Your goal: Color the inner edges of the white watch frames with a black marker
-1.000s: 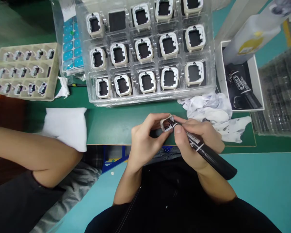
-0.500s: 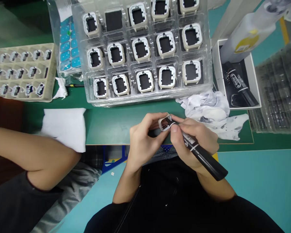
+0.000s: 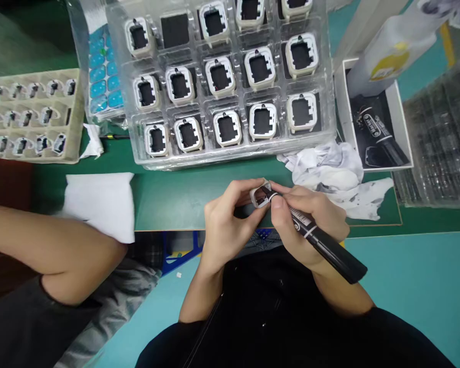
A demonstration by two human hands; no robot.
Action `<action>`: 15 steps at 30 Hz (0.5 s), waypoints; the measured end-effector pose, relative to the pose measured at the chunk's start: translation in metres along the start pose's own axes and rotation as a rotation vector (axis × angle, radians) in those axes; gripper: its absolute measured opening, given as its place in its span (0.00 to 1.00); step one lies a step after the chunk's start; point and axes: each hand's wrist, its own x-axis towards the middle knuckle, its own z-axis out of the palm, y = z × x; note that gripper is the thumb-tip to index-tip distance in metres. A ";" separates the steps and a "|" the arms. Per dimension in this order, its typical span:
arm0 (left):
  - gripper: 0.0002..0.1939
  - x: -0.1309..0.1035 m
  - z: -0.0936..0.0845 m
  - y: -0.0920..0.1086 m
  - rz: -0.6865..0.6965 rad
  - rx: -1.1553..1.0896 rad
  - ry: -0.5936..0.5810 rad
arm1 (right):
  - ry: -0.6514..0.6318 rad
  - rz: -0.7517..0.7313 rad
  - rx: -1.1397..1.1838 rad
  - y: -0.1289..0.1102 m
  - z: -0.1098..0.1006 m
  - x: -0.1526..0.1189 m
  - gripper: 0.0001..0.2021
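Observation:
A small white square frame [image 3: 255,197] is pinched between the thumb and fingers of my left hand [image 3: 230,220], just over the table's near edge. My right hand [image 3: 310,220] is closed around a black marker pen [image 3: 329,250], whose tip reaches into the frame's opening. Whether the tip touches the inner wall cannot be made out. Beyond my hands, a clear plastic tray [image 3: 168,162] holds rows of similar white frames [image 3: 227,128] in its compartments, and one compartment at the back shows only a dark pad.
Right of the tray lie crumpled, stained cloths [image 3: 329,171]. A white box [image 3: 404,122] holds another marker [image 3: 383,135] and a bottle [image 3: 391,56]. On the left are a folded white cloth [image 3: 99,204], a beige parts tray [image 3: 76,138] and another person's arm [image 3: 61,245].
The marker's rear end has swung slightly to the right with my right hand, its tip still inside the frame. My left hand keeps its hold. The view has shifted slightly.

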 end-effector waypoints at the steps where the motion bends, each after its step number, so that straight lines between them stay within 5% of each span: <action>1: 0.21 0.000 0.000 0.000 -0.002 -0.005 0.001 | -0.009 0.007 0.003 0.000 0.000 0.000 0.09; 15: 0.23 0.004 -0.002 0.002 -0.110 -0.178 -0.013 | -0.052 0.062 -0.001 -0.002 -0.002 -0.001 0.07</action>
